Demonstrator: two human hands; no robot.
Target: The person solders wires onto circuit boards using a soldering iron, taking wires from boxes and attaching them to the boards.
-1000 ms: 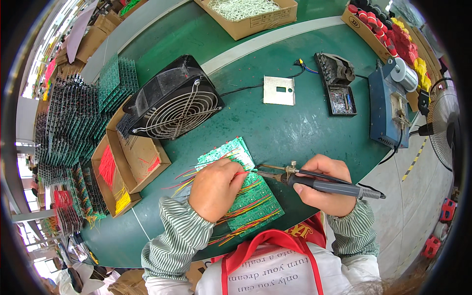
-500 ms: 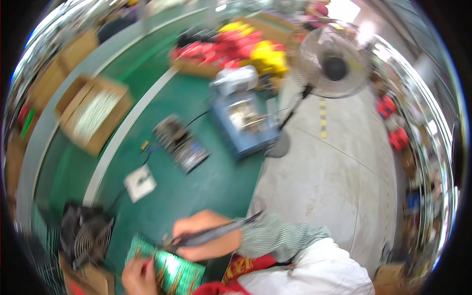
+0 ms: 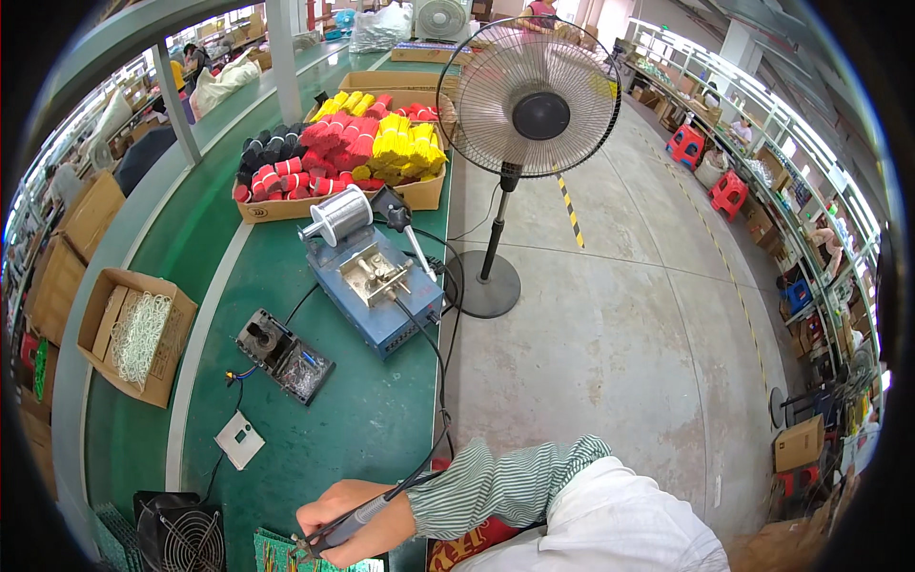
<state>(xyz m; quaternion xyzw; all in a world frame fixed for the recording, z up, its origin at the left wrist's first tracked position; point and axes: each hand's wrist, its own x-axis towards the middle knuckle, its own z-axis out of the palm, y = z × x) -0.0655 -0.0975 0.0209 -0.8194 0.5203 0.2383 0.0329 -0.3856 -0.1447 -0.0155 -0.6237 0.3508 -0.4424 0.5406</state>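
Observation:
My right hand (image 3: 381, 536), reaching in from the right in a green-striped sleeve, is closed around the grey handle of a soldering iron (image 3: 355, 524). A black cable runs from the iron up to a blue solder feeder (image 3: 367, 296) with a spool of solder wire (image 3: 341, 217) on top. The iron's tip points down and left, over a green circuit board (image 3: 272, 551) with thin coloured wires at the bottom edge. Whether the tip touches the board I cannot tell. Out of view is my left hand.
A black iron stand (image 3: 284, 355), a small white plate (image 3: 238, 439) and a black fan (image 3: 181, 539) lie along the green bench (image 3: 372, 419). Wire bundles fill a cardboard box (image 3: 334, 205). Another box (image 3: 133, 334) holds white cords. A pedestal fan (image 3: 541, 114) stands beside the bench.
The view has swung upward and steadied, so the hands and board sit lower in it. My left hand, earlier on the board, has left the picture. My right hand keeps hold of the soldering iron.

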